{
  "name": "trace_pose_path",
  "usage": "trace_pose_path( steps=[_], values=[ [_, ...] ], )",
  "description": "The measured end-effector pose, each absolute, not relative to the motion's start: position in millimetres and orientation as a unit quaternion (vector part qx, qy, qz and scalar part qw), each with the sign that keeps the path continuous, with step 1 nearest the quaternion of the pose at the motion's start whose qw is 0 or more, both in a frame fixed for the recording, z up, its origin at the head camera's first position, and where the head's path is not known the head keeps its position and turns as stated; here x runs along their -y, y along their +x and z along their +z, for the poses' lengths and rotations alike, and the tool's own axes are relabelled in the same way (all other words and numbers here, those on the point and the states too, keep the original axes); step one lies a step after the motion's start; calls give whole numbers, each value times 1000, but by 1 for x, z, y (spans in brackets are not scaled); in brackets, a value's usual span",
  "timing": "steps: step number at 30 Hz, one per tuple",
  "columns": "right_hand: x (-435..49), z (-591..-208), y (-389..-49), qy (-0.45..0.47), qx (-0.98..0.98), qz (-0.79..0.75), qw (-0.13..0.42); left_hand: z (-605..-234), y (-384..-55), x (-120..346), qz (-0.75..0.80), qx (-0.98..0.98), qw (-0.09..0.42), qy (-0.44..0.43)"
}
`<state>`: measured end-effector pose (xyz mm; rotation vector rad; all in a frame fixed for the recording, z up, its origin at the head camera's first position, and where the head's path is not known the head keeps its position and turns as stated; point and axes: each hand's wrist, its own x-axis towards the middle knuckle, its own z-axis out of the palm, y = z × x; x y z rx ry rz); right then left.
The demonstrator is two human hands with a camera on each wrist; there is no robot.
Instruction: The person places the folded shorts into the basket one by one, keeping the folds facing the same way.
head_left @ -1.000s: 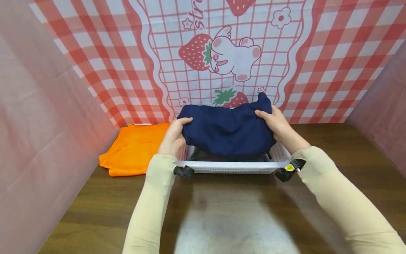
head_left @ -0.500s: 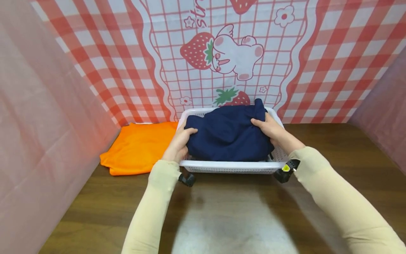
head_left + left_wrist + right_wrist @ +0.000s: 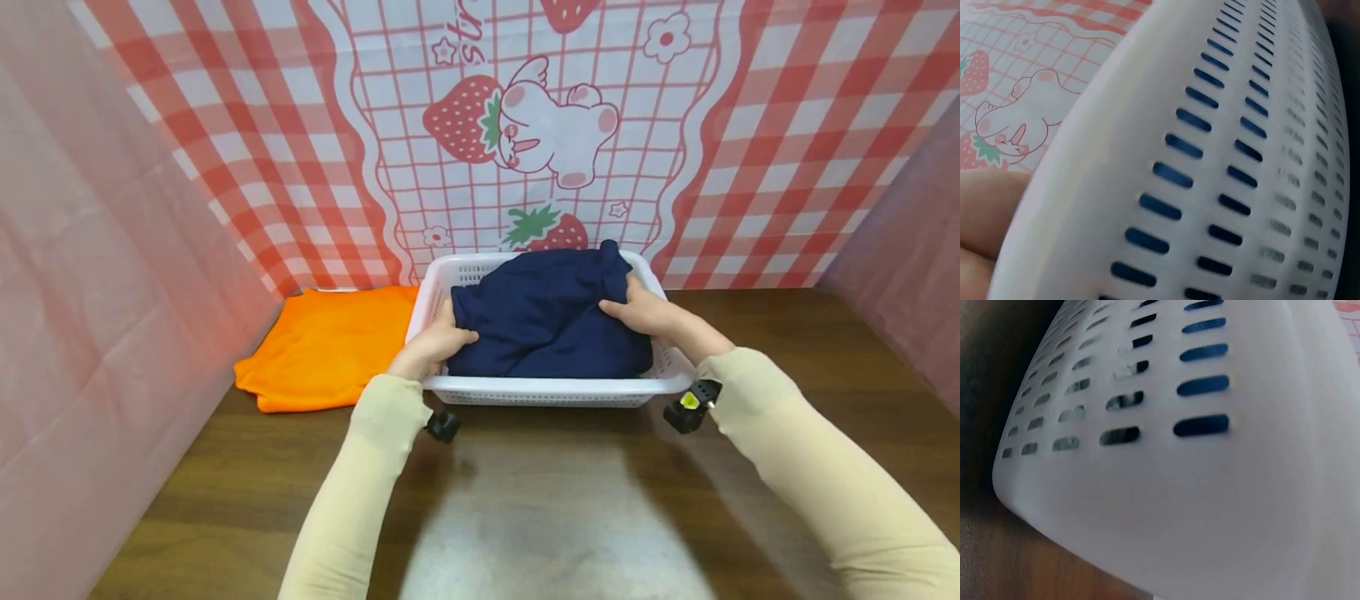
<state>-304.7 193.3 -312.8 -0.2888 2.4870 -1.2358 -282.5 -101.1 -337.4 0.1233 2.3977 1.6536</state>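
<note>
A folded navy blue cloth (image 3: 547,321) lies in a white plastic basket (image 3: 543,387) with slotted walls, against the back of the table. My left hand (image 3: 433,343) holds the cloth's left side, thumb on top. At its right side my right hand (image 3: 656,317) does the same, with the thumb over the cloth and the fingers partly hidden past its edge. Blue shows through the slots of the basket wall (image 3: 1210,144) in the left wrist view, where part of my left hand (image 3: 988,219) also appears. The right wrist view is filled by the basket wall (image 3: 1147,506).
An orange folded cloth (image 3: 330,350) lies on the brown wooden table (image 3: 540,500), just left of the basket. Behind stands a red-and-white checked curtain (image 3: 555,133) with strawberry prints. Pale pink sheets (image 3: 112,292) close off the left and right sides.
Both hands have lowered the navy cloth from above the basket down into it. The left hand has shifted slightly right and toward the front. The orange cloth stays put.
</note>
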Motion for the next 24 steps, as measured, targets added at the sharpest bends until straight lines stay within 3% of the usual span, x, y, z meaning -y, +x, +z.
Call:
trace_pose_path(
  steps=[6,11,13,16,19,22,24],
  values=[
    [-205,-334,-326,-89,-919,-336,188,-337,-281,101,450,-888,94,36],
    [-238,-424,-409,-121,-969,-137,164,-382,-318,109,338,-936,51,86],
    [-244,-446,-426,-112,-979,-99,141,-387,-322,108,307,-947,46,82],
    [-227,-421,-399,-74,-984,-115,110,-371,-309,102,283,-956,38,62],
    [-193,-356,-334,-78,-986,-135,61,-340,-288,90,240,-969,38,51],
    [-170,-316,-293,-147,-986,-80,24,-321,-277,81,154,-980,38,116],
    [-162,-308,-283,-203,-978,-36,20,-316,-277,76,102,-977,49,180]
  ],
)
